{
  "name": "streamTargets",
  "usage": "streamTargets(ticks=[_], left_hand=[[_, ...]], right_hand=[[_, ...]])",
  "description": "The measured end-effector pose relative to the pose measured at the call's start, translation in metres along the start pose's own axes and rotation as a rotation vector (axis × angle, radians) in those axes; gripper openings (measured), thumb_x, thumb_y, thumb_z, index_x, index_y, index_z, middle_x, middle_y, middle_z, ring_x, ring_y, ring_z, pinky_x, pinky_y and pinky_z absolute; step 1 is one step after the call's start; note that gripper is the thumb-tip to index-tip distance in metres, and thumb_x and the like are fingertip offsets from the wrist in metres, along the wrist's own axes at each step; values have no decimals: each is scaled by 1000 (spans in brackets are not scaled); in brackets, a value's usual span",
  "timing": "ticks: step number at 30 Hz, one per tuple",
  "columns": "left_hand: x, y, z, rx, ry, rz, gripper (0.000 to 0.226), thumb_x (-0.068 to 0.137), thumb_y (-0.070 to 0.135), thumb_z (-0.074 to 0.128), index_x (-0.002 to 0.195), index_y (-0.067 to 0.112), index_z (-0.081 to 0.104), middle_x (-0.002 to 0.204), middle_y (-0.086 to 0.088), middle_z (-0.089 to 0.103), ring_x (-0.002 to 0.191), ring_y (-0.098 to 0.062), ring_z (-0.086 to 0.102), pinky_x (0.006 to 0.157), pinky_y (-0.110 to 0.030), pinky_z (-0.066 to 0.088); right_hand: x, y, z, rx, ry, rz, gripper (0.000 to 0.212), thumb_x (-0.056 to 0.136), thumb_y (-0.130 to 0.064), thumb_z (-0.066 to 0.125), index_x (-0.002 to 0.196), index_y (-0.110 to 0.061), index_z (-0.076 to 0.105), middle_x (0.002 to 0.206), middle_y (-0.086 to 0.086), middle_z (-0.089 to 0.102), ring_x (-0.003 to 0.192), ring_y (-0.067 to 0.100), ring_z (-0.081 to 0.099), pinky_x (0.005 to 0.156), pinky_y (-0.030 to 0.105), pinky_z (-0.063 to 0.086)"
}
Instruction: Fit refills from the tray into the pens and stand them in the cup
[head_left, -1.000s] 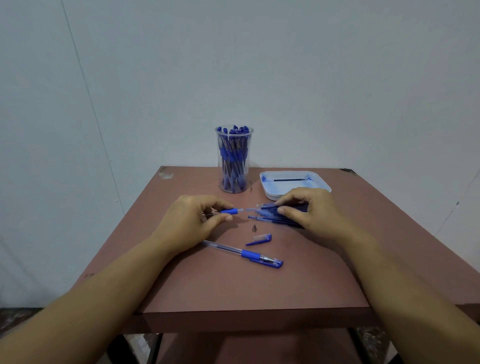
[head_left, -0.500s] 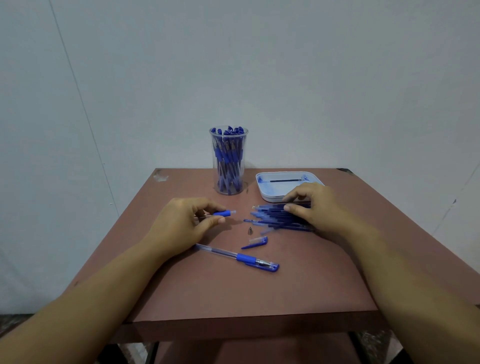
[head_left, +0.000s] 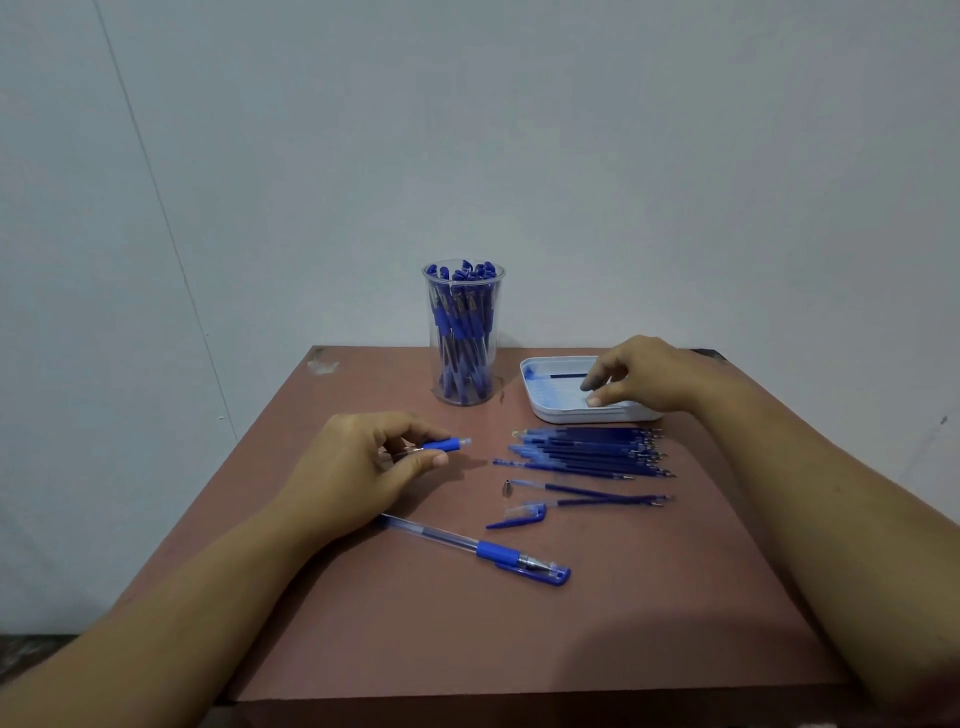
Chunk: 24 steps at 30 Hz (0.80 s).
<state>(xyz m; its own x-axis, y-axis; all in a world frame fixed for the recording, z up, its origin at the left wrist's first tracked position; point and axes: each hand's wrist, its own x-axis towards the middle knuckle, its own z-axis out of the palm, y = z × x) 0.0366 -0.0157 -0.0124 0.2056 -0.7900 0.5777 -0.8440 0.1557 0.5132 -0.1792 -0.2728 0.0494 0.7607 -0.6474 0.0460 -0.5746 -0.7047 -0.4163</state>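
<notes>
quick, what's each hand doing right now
Left hand: closed on the pen barrel.
Right hand: open, empty, fingers over the tray.

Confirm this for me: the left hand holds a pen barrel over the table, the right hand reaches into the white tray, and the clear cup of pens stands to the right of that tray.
One detail is wrong. In the head view the clear cup of pens stands to the left of the white tray, not the right. The rest holds: the left hand holds a pen barrel over the table, and the right hand reaches into the tray.
</notes>
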Motion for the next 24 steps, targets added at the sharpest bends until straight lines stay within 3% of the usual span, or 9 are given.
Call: streamTargets(ticks=[3,11,17,24], left_hand=[[1,1,0,7,-10,-3,17,80,38,75,94,46,71,73,26,65,66,-3,60,59,-9,40],[4,2,2,18,-19,22,20,78,44,71,97,40,74,75,25,67,65,-3,59,58,-7,39],[5,3,2,12,-20,34,19,78,42,72,95,49,68,74,24,67,63,1,58,58,-5,38],[5,5,1,0,-3,16,17,77,44,69,94,47,69,73,30,64,63,3,58,59,-5,38]], right_hand=[[10,5,7,-49,-24,-17,12,85,-20,74,95,-27,75,95,-10,67,81,0,57,64,11,39],[21,11,11,-64,-41,-25,8,85,-24,75,93,-26,77,89,-11,70,82,5,61,70,18,44],[25,9,13,-84,-45,-18,2,87,-24,73,88,-24,74,86,-11,67,82,7,60,77,26,46],[14,2,8,11,97,-87,3,90,-26,67,88,-26,67,86,-4,66,76,12,57,64,21,41]])
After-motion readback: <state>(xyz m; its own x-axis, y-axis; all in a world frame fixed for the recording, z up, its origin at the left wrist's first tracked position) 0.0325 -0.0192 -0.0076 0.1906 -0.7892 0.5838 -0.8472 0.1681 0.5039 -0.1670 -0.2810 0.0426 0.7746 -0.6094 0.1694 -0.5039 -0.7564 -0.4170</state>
